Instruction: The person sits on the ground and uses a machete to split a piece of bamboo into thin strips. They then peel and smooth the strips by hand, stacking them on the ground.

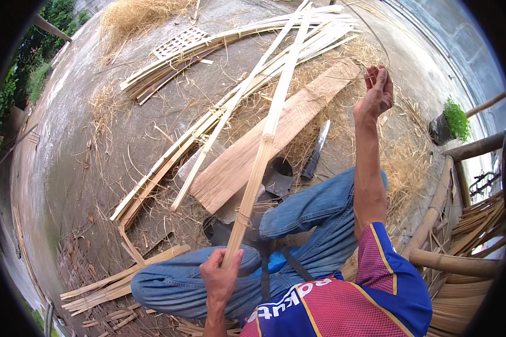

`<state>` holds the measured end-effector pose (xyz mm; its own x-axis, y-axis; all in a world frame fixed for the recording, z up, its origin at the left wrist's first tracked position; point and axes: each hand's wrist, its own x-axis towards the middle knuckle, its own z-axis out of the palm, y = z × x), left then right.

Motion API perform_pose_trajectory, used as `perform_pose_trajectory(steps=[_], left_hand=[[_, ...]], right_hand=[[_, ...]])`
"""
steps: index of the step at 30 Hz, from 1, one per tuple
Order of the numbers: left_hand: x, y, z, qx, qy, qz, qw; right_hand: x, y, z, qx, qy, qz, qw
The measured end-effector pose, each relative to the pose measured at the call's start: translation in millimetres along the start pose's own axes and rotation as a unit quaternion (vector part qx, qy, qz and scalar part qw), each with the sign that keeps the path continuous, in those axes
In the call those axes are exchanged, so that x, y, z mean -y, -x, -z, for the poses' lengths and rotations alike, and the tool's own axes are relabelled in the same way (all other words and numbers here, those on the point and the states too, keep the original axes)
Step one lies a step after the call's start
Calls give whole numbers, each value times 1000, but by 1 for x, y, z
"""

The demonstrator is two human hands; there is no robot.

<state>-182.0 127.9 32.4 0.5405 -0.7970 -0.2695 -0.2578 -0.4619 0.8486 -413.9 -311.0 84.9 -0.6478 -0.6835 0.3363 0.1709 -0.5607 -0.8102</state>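
My left hand (219, 273) is closed round the near end of a long, pale split-bamboo strip (257, 163). The strip slants up and away from my lap, over a wooden plank, and has a thin tie looped round its lower part. Out to the right, my right hand (375, 92) is raised with its fingers pinched on a thin bamboo strand (385, 46), which curves up from the fingertips. Below the strip lies the broad wooden plank (315, 104). A knife (318, 149) with a dark handle rests on the ground between the plank and my right knee.
Bundles of bamboo strips (177, 67) lie beyond the plank, beside a small woven lattice (181, 43). Curly shavings (407, 163) cover much of the ground. A potted plant (456, 119) and bamboo poles (455, 263) stand at the right. More cut strips (115, 286) lie by my left knee.
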Motion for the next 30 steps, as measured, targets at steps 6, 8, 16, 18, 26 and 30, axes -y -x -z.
perform_pose_trajectory(steps=[6, 8, 16, 18, 26, 30], left_hand=[[-30, -69, 12, -17, 4, -30, 999], [-16, -105, 5, -39, -78, -85, 992], [70, -249, 15, -40, -251, -85, 963], [69, -255, 17, -37, -258, -81, 962], [63, -264, 26, -71, -277, -70, 956], [67, -276, 17, -84, -266, -84, 957]], right_hand=[[-31, -58, 110, -107, -29, -205, 972], [-40, -45, 126, -112, -19, -266, 957], [-56, -19, 126, -3, 22, -297, 955], [-54, -18, 129, 3, 42, -301, 953], [-67, -16, 128, 43, 79, -282, 955], [-71, -17, 126, 63, 122, -244, 960]])
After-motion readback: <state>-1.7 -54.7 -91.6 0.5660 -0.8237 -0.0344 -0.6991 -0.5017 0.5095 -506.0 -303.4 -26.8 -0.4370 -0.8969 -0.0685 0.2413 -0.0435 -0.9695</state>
